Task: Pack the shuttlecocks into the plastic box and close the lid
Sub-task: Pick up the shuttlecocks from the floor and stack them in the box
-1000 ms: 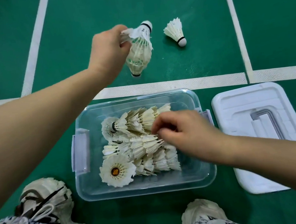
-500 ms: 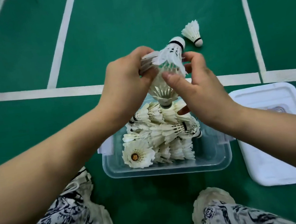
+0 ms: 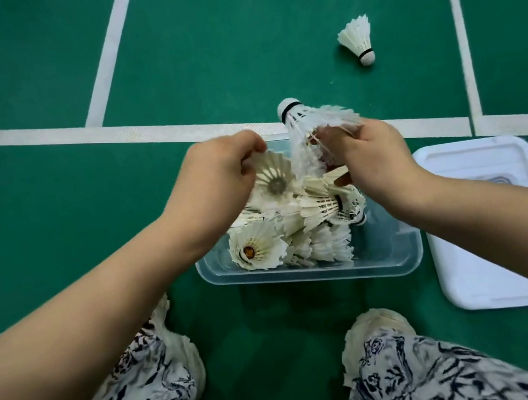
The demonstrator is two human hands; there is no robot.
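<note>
Over the clear plastic box (image 3: pixel 312 269) our left hand (image 3: pixel 216 176) pinches a cream feather shuttlecock (image 3: pixel 273 178); our right hand (image 3: pixel 373 158) grips a white feather shuttlecock (image 3: pixel 304 119).

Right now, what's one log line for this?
left hand: grips shuttlecock | right hand: grips shuttlecock | box: open | lid: beside

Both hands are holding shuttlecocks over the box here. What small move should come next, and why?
Probably lower both into the plastic box: the left hand holds a shuttlecock and the right hand another shuttlecock just above the packed ones, with free room at the box's right side.
</note>
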